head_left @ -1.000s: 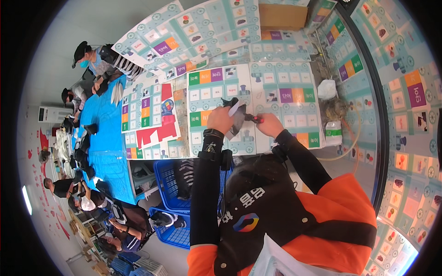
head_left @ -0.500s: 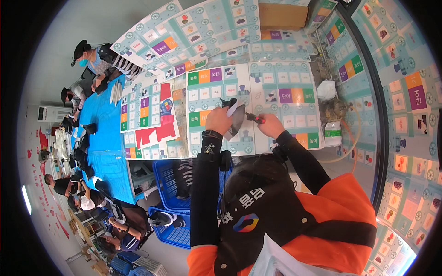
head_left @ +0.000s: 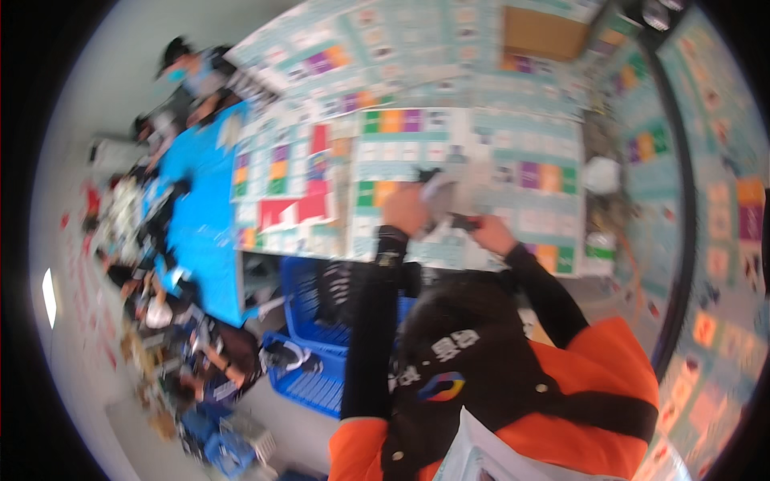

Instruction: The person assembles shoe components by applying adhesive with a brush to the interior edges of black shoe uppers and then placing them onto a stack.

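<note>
My left hand [head_left: 407, 210] is closed on a limp grey-and-black piece [head_left: 438, 196], which stands up from its fingers above the worktable. Blur hides what kind of piece it is. Just right of it, my right hand [head_left: 495, 234] grips a small dark hand tool [head_left: 463, 222], its tip pointing left at the piece's lower edge. Whether the tip touches the piece I cannot tell. Under both hands lie printed sheets [head_left: 529, 144] with coloured blocks, covering the tabletop.
Red cut-out sheets [head_left: 277, 215] lie left on the table. A cardboard box [head_left: 544, 34] stands at the back. Below the near edge are a blue basket [head_left: 298, 309] and another blue basket [head_left: 301, 393]. Several people work along a blue-covered table [head_left: 200, 216] at left.
The whole view has swung, so the scene sits further right and is blurred. Both hands keep their holds. My right hand has come slightly nearer to me relative to the table.
</note>
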A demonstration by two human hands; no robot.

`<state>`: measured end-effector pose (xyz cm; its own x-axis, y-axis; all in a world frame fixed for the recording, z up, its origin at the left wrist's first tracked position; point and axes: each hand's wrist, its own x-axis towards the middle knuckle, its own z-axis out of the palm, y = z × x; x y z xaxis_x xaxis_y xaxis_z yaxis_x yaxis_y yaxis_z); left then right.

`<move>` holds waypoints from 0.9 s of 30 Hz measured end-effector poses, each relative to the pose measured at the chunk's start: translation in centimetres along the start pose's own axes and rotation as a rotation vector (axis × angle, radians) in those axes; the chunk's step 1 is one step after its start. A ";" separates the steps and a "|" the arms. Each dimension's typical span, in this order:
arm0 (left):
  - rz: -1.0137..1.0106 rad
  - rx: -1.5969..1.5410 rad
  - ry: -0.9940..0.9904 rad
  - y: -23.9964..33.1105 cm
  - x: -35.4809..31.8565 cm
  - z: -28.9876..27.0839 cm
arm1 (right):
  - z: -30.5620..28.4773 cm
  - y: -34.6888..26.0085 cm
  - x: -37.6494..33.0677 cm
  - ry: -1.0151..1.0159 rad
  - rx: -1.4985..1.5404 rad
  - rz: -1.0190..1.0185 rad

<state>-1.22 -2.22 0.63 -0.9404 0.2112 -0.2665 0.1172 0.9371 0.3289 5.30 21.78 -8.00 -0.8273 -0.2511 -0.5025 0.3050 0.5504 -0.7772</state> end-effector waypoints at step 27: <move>-0.460 -0.245 1.366 -26.1 -35.0 -6.5 | 2.9 4.3 -0.1 0.331 -0.463 -0.494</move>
<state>26.54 -35.90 7.21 -0.4603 -0.6408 0.6145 -0.1953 0.7482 0.6340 8.05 21.83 -12.38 -0.9372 -0.3434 0.0607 -0.3077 0.7326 -0.6072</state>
